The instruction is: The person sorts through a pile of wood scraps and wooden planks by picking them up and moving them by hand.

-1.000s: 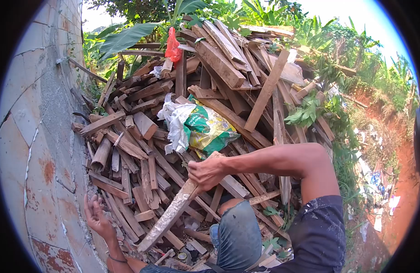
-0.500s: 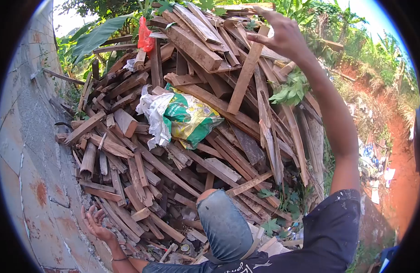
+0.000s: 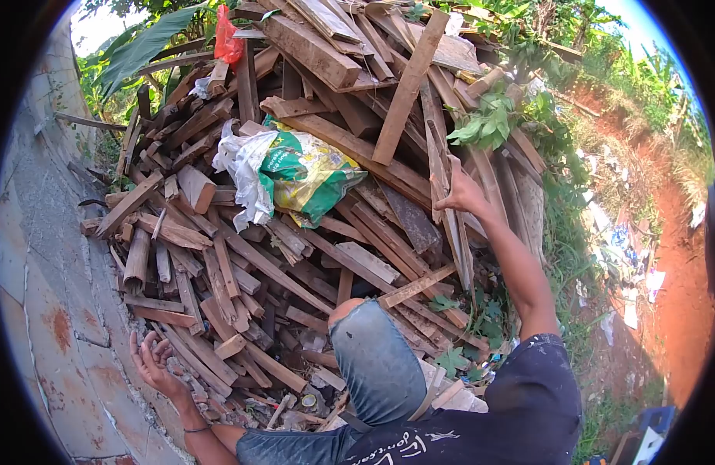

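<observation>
My right hand (image 3: 464,191) is at the right side of a big heap of scrap wood, thumb and forefinger apart. Its fingertips overlap the edge of a long, thin split plank (image 3: 441,163) that leans down the pile. Just up and left of it, a sawn board (image 3: 409,89) slants steeply across the heap. Low on the left, my left hand (image 3: 153,364) hangs beside the lower wood pieces, palm up and holding nothing, its fingers loosely bent and apart.
A green, yellow and white plastic sack (image 3: 315,174) lies on the pile, and a red plastic bag (image 3: 228,35) hangs near its top. A grey wall (image 3: 51,294) rises at left. My bent knee (image 3: 373,349) presses close to the wood. Litter dots the red earth slope (image 3: 675,263) at right.
My right hand has come down from above the heap to the thin split plank. The view has shifted slightly, and my left hand stays low at the left.
</observation>
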Action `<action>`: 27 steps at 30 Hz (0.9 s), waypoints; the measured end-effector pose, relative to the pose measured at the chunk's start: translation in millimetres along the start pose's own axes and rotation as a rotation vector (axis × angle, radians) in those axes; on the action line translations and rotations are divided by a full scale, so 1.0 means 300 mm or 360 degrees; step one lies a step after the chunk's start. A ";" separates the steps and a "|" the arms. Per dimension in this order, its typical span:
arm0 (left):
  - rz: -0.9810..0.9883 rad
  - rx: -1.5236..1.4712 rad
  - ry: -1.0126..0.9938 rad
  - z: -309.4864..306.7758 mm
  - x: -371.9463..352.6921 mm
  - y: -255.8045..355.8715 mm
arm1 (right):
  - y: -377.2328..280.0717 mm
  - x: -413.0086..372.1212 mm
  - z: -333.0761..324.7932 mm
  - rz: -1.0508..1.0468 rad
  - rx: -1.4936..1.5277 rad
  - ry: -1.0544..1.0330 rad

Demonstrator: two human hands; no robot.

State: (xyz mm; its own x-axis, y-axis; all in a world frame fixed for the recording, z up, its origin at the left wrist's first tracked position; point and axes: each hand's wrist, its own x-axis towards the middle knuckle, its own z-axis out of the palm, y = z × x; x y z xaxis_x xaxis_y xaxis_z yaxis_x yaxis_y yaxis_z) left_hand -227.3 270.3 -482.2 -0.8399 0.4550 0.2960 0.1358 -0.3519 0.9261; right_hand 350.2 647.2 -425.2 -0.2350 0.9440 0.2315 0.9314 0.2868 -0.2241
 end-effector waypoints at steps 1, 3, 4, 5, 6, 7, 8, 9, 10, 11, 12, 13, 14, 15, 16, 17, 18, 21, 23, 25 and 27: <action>-0.0006 -0.0016 -0.0010 0.007 -0.002 0.007 | 0.002 0.000 -0.002 -0.0012 0.0000 0.0004; 0.0005 -0.0035 -0.0021 0.008 -0.002 0.017 | 0.001 -0.035 -0.013 0.0009 0.0276 0.0033; 0.0015 -0.0058 -0.0039 0.006 -0.005 0.021 | 0.010 -0.058 -0.016 0.0012 0.0270 0.0029; 0.0015 -0.0068 -0.0033 0.006 -0.007 0.025 | 0.027 -0.069 -0.021 0.0045 0.0245 0.0113; 0.0030 -0.0065 -0.0036 0.004 -0.013 0.033 | 0.045 -0.076 -0.025 0.0070 0.0221 0.0198; 0.0048 -0.0066 -0.0034 0.005 -0.016 0.039 | 0.063 -0.092 -0.029 0.0050 0.0213 0.0207; 0.0049 -0.0079 -0.0017 0.002 -0.020 0.048 | 0.084 -0.124 -0.028 0.0103 0.0142 0.0409; 0.0058 -0.0077 -0.0013 0.002 -0.023 0.058 | 0.089 -0.157 -0.037 0.0157 0.0070 0.0614; 0.0067 -0.0078 -0.0014 0.004 -0.023 0.066 | 0.099 -0.187 -0.055 0.0145 0.0057 0.0623; 0.0062 -0.0096 -0.0011 0.005 -0.022 0.072 | 0.095 -0.229 -0.094 0.0268 -0.0039 0.0634; 0.0062 -0.0094 -0.0003 0.004 -0.022 0.078 | 0.071 -0.276 -0.145 0.0396 -0.0137 0.0640; 0.0057 -0.0091 0.0003 0.005 -0.023 0.084 | 0.041 -0.318 -0.197 0.0507 -0.0167 0.0546; 0.0063 -0.0088 -0.0023 0.012 -0.028 0.094 | 0.065 -0.327 -0.215 0.0572 -0.0136 0.0505; 0.0043 -0.0100 -0.0028 0.020 -0.029 0.101 | 0.086 -0.340 -0.240 0.0639 -0.0104 0.0465; 0.0076 -0.0078 -0.0063 0.026 -0.031 0.106 | 0.101 -0.366 -0.258 0.0644 -0.0127 0.0464; 0.0117 -0.0063 -0.0086 0.032 -0.032 0.109 | 0.081 -0.381 -0.291 0.0547 -0.0153 0.0517; 0.0124 -0.0030 -0.0094 0.038 -0.031 0.112 | 0.056 -0.371 -0.327 0.0437 -0.0176 0.0580; 0.0073 -0.0025 -0.0155 0.043 -0.018 0.093 | -0.176 -0.363 -0.555 0.0138 -0.0111 0.0589; 0.0060 0.0003 -0.0177 0.050 -0.016 0.072 | -0.346 -0.331 -0.726 -0.0083 -0.0099 0.0403; 0.0059 0.0051 -0.0165 0.044 -0.014 0.055 | -0.443 -0.254 -0.833 -0.0580 0.0151 0.0545; 0.0007 0.0025 -0.0217 0.050 -0.017 0.053 | -0.683 -0.242 -0.955 -0.0684 0.0373 0.0405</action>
State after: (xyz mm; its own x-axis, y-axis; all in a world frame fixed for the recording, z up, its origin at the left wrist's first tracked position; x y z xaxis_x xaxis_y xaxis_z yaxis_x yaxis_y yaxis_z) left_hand -213.1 274.5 -465.4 -0.7601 0.5608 0.3282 0.1486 -0.3417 0.9280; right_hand 256.0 473.4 -124.9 -0.4790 0.6730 0.5636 0.6728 0.6939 -0.2567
